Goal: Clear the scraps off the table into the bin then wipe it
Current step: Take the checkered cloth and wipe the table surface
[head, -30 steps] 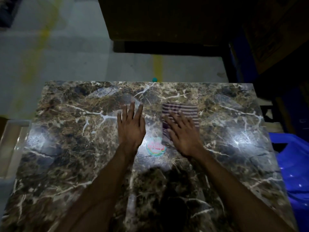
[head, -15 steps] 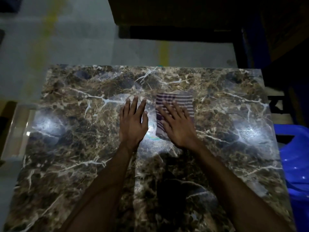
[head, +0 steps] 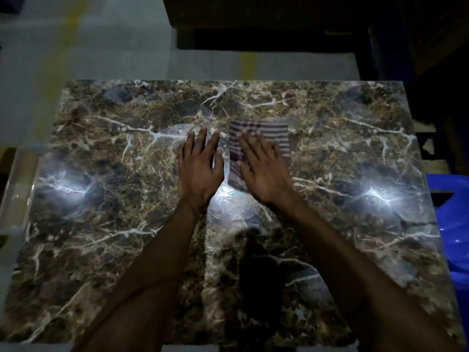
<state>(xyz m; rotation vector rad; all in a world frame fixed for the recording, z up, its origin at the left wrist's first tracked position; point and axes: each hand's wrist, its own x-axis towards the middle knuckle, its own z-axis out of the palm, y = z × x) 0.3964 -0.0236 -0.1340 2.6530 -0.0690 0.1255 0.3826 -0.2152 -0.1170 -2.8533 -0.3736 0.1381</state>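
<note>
Flat on the glossy brown marble-patterned desk, the left hand lies palm down with its fingers straight and slightly spread, holding nothing. Just beside it, the right hand presses with straight fingers on a folded purple-and-white striped cloth, which lies near the middle of the desk, a little toward the far edge, its near part hidden under the palm. Off the desk's right edge a blue plastic bin shows partly, well apart from both hands.
</note>
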